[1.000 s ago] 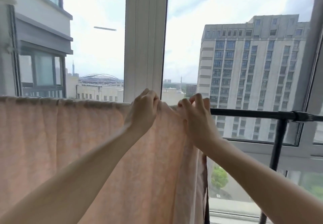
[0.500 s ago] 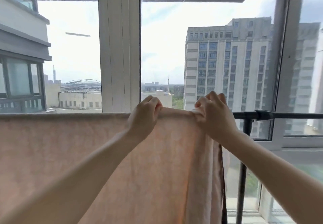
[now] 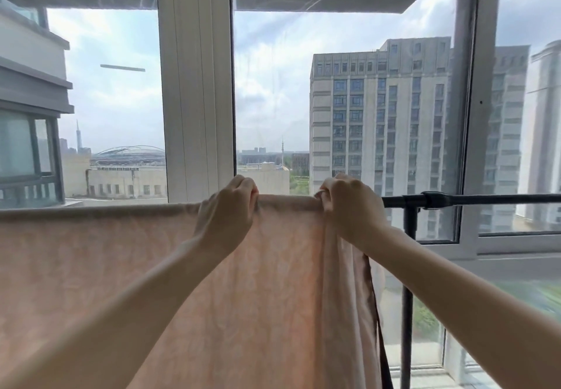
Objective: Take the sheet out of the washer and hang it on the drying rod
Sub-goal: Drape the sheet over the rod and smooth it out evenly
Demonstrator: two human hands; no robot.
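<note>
While the sheet (image 3: pixel 91 267) is draped over the rod (image 3: pixel 485 198), its pale pink cloth is seen filling the left and middle of the view, with the top fold running level along the bar. The fold is gripped by the left hand (image 3: pixel 226 209), fingers curled over the top edge and closed on the cloth. A short smooth stretch of fold is left between the hands. Further right, the sheet's bunched end is clamped by the right hand (image 3: pixel 352 206), and loose folds are seen hanging below it. Beyond that, bare black rod is carried on an upright post (image 3: pixel 406 297), in front of the window (image 3: pixel 273 85).
</note>
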